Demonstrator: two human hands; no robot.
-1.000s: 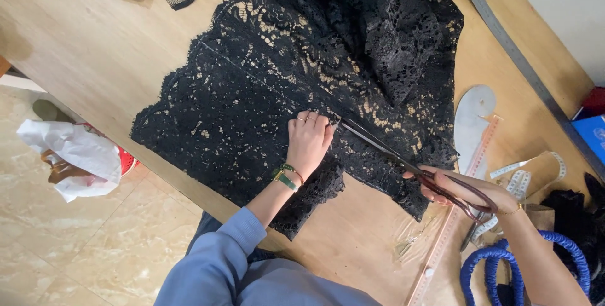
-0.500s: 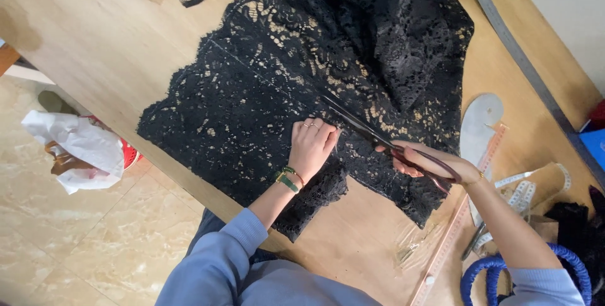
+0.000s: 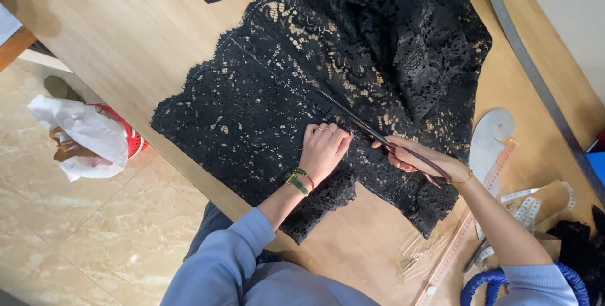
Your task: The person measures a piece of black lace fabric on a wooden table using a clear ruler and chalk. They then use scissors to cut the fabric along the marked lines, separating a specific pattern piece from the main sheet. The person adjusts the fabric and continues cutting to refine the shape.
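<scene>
Lace: the black lace fabric (image 3: 353, 73) lies spread over the wooden table (image 3: 120, 47) — probably light, limp and openwork, prone to shift and snag, so best pinned flat close beside the cut.
Left hand: the left hand (image 3: 322, 148) lies flat, fingers together, pressing the lace at 9 o'clock of the blades.
Right hand: the right hand (image 3: 421, 160) is closed through the scissors (image 3: 378, 134) handles — blades pointing to 10 o'clock, how far parted I cannot tell.
Nearby: a ruler (image 3: 469, 218) at 4 o'clock.
</scene>
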